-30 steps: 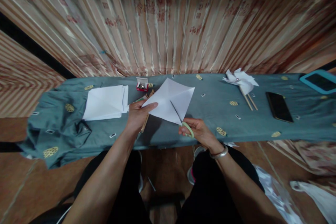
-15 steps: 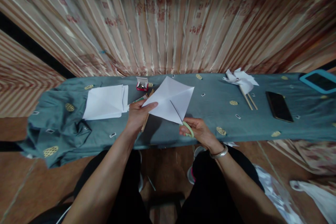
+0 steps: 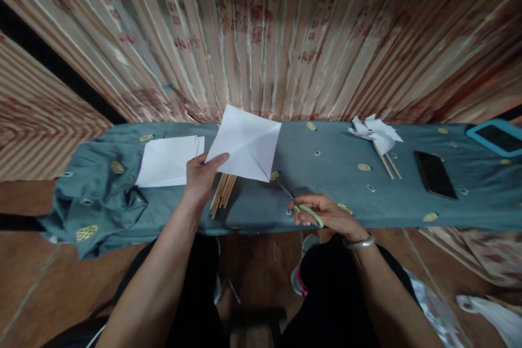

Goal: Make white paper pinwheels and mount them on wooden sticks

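Observation:
My left hand [image 3: 203, 174] pinches the near left edge of a square white sheet of paper [image 3: 247, 138], thumb on top. The sheet is held above the cloth and has faint diagonal creases; a cut line runs from its near right corner toward the middle. In my right hand [image 3: 322, 212] are scissors [image 3: 309, 214] with light green handles, their blades pointing at that corner and apart from the paper. Under the sheet lies a bundle of thin wooden sticks [image 3: 222, 193], its far end hidden. A stack of white paper [image 3: 165, 161] rests left of my left hand.
Two wooden sticks with white paper pinwheels [image 3: 377, 133] lie to the right on the green patterned cloth [image 3: 326, 174]. Beyond them are a dark phone [image 3: 435, 175] and a blue-framed tablet [image 3: 499, 137]. A pleated curtain [image 3: 261, 38] hangs behind the table.
The scissors have come out of the paper's cut and moved right and toward me with my right hand. My left hand has shifted the sheet left, uncovering more sticks and covering the small red box.

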{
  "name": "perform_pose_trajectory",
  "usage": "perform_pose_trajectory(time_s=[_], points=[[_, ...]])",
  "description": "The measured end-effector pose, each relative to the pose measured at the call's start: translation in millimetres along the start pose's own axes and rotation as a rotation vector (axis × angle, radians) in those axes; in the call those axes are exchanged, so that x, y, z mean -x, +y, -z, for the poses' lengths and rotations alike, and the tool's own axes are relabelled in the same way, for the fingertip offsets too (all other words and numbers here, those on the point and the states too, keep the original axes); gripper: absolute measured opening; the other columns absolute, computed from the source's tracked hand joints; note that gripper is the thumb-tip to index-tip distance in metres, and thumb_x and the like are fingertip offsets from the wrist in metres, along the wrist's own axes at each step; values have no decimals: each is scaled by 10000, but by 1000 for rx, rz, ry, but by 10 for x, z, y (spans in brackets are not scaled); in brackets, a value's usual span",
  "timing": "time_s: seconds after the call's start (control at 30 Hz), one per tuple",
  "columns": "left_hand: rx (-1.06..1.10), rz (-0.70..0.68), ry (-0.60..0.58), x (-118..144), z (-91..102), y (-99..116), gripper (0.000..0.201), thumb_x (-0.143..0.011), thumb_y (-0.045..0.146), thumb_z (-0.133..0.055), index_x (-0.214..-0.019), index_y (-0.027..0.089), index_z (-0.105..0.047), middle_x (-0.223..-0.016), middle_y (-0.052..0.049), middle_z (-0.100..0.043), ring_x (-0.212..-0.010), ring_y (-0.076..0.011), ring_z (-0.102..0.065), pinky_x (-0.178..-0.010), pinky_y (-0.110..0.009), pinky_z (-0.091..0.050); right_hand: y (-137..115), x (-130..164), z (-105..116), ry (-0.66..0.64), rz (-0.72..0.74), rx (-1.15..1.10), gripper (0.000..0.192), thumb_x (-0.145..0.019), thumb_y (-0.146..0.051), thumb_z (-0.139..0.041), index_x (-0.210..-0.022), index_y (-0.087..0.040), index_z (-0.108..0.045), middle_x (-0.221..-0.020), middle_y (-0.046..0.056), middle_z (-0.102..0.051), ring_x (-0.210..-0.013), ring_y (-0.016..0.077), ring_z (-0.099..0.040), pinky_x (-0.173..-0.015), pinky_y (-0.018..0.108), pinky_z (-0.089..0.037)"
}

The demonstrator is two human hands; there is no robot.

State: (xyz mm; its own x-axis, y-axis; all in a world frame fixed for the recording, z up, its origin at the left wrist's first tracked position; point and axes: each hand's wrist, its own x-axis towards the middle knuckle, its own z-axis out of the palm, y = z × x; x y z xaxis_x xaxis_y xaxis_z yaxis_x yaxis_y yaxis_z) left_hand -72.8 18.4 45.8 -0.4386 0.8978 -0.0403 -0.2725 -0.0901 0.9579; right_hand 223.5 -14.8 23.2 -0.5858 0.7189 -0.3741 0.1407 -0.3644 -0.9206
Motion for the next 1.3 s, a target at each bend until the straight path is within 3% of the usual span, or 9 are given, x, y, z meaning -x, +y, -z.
perform_pose_trajectory(time_s=[0.13, 0.23, 0.3, 0.57, 0.73, 0.87, 1.0, 1.2, 1.3], points=[[-64, 43, -52, 5, 32, -27, 325, -464, 300, -894, -725, 147, -774, -693, -25, -733, -598, -156, -633, -588, -270, -510, 10, 8, 188, 297, 129, -31, 458, -636, -461, -851, -972, -176, -726, -703, 14, -705, -547, 97, -563, -503, 224, -437], [-169, 160, -160, 56, 13, -64, 330, -446, 311, -895, -705, 146, -774, -646, -32, -722, -539, -160, -615, -544, -277, -496, -7, -72, 267, 631, 324, -91, 489, -577, -449, -878, -984, -226, -720, -757, 2, -732, -610, 117, -613, -569, 240, -476], [-220, 230, -239, 97, -20, -95, 324, -432, 305, -891, -694, 154, -774, -645, -33, -722, -535, -166, -617, -546, -284, -499, -17, -132, 291, 724, 405, -56, 513, -560, -426, -885, -1006, -241, -714, -815, 6, -748, -707, 146, -658, -661, 273, -515], [-446, 293, -411, 161, -122, -178, 205, -472, 250, -836, -631, 155, -748, -591, -25, -689, -521, -166, -599, -519, -268, -457, -5, -255, 204, 630, 375, 302, 651, -602, -420, -838, -1188, -195, -664, -794, 13, -741, -705, 165, -652, -704, 308, -510], [-288, 233, -313, 175, -176, -255, 420, -465, 263, -877, -853, 151, -762, -724, -33, -735, -641, -198, -657, -651, -319, -522, 14, -340, 130, 694, 356, 493, 508, -683, -441, -750, -1119, -184, -700, -682, -14, -673, -627, 145, -594, -676, 296, -478], [-41, 185, -272, 215, -259, -320, 517, -530, 327, -876, -1002, 195, -713, -1033, -58, -741, -984, -259, -676, -895, -393, -515, 5, -399, 68, 800, 380, 489, 479, -700, -417, -717, -1118, -186, -694, -665, -29, -647, -605, 133, -567, -664, 282, -467], [139, 331, -302, 305, -327, -301, 559, -597, 442, -847, -1071, 217, -652, -1215, -91, -675, -1198, -297, -592, -1011, -464, -455, -15, -456, 39, 921, 412, 419, 466, -698, -409, -716, -1101, -178, -684, -663, -35, -641, -617, 136, -573, -696, 286, -472], [187, 464, -389, 526, -511, -318, 611, -534, 357, -896, -1042, 208, -590, -1027, -77, -696, -1159, -297, -608, -1045, -481, -407, -45, -550, -21, 948, 455, 319, 433, -718, -370, -700, -1116, -203, -663, -639, -61, -599, -591, 123, -552, -665, 269, -465], [236, 474, -318, 586, -600, -363, 607, -546, 312, -889, -1039, 225, -546, -1035, -54, -684, -1035, -252, -655, -1006, -471, -443, -71, -585, -108, 926, 470, 271, 397, -708, -356, -716, -1079, -223, -667, -649, -60, -607, -599, 122, -556, -649, 266, -468]])
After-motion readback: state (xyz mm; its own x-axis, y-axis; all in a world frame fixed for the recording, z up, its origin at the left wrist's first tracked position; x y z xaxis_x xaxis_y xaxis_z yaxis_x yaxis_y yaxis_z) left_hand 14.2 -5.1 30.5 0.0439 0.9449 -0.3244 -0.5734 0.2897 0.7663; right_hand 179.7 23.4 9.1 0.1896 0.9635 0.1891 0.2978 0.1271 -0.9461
